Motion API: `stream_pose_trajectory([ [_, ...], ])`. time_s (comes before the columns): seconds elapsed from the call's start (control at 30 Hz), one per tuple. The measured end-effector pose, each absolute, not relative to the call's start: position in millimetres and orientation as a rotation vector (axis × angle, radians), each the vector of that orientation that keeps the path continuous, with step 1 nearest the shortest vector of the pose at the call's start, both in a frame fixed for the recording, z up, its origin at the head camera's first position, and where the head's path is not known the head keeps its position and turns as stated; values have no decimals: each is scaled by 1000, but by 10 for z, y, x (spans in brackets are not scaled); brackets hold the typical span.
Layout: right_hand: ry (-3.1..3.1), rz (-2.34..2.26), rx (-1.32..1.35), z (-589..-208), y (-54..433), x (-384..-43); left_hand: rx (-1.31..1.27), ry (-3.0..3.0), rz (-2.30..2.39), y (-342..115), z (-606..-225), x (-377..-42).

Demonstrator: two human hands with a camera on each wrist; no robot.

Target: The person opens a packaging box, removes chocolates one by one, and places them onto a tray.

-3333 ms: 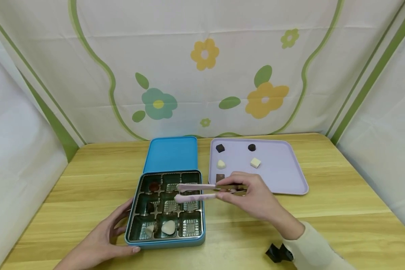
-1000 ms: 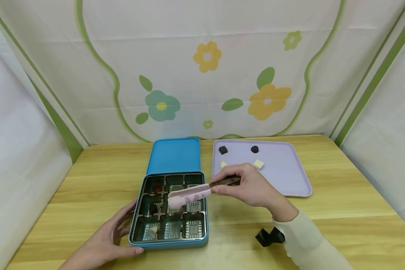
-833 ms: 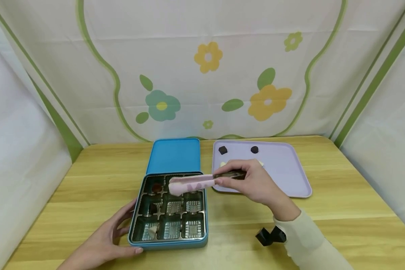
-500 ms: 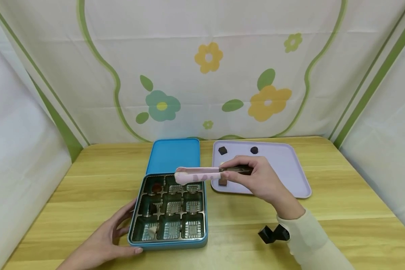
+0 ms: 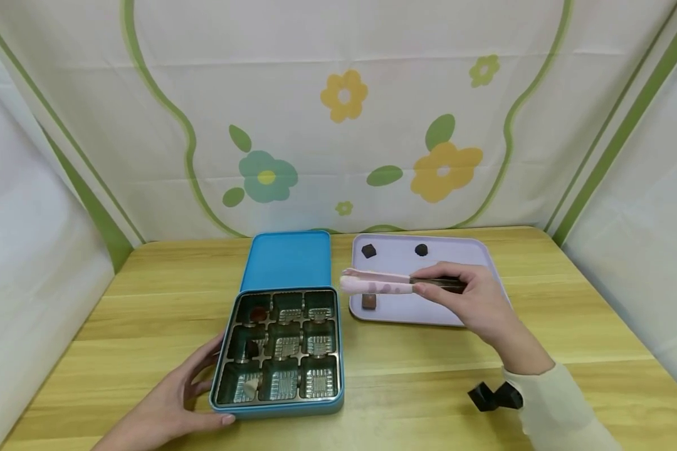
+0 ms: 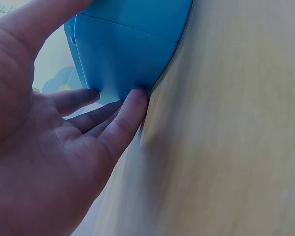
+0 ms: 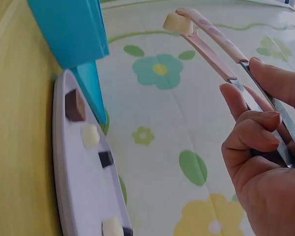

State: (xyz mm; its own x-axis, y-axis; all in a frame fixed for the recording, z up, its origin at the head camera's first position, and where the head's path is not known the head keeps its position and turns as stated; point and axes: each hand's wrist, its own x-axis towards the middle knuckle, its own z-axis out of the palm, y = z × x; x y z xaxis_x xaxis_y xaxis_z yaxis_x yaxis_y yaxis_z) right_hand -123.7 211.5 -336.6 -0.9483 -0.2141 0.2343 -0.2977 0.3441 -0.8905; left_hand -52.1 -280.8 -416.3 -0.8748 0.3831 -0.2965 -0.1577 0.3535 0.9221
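Observation:
My right hand (image 5: pixel 476 297) grips a pair of tongs (image 5: pixel 380 287) with metal handles and pink tips, above the lilac tray (image 5: pixel 417 314). In the right wrist view, the tips pinch a cream-white chocolate (image 7: pixel 177 23). My left hand (image 5: pixel 166 398) holds the near left corner of the blue tin (image 5: pixel 282 410), thumb on its front and fingers (image 6: pixel 125 118) against its side. Inside the tin is a divided insert; its left column has a reddish-brown chocolate (image 5: pixel 257 314), a dark one (image 5: pixel 251 348) and a white one (image 5: pixel 251 387). The other compartments hold nothing.
The tin's blue lid (image 5: pixel 288 260) lies behind it, left of the tray. On the tray are a brown square chocolate (image 5: pixel 368 302), dark chocolates (image 5: pixel 421 250) and white ones (image 7: pixel 90 135). A black object (image 5: pixel 493 397) sits by the right sleeve. A flowered cloth (image 5: pixel 316 125) hangs behind the table.
The white chocolate from the tin's front middle compartment is now in the tongs. My right hand has lifted the tongs and moved them rightward, from over the tin to over the tray. My left hand stays put.

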Motion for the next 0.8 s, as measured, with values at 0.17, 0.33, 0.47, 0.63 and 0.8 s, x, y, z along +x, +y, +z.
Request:
stream_pose_trajectory([
  [0.17, -2558, 1648, 349, -3404, 2315, -1203, 177, 2146, 1542, -2822, -4161, -519],
  [0.33, -2582, 1593, 274, -3450, 2591, -1139, 194, 2147, 1550, -2810, -4166, -515],
  [0.47, -2626, 1543, 188, -3524, 2854, -1070, 197, 2156, 1547, -2802, -4173, -511],
  [0.63, -2702, 1442, 59, -3622, 3130, -996, 223, 2143, 1561, -2813, -4181, -515],
  [0.8, -2746, 1373, 12, -3675, 3306, -986, 206, 2122, 1560, -2829, -4191, -521],
])
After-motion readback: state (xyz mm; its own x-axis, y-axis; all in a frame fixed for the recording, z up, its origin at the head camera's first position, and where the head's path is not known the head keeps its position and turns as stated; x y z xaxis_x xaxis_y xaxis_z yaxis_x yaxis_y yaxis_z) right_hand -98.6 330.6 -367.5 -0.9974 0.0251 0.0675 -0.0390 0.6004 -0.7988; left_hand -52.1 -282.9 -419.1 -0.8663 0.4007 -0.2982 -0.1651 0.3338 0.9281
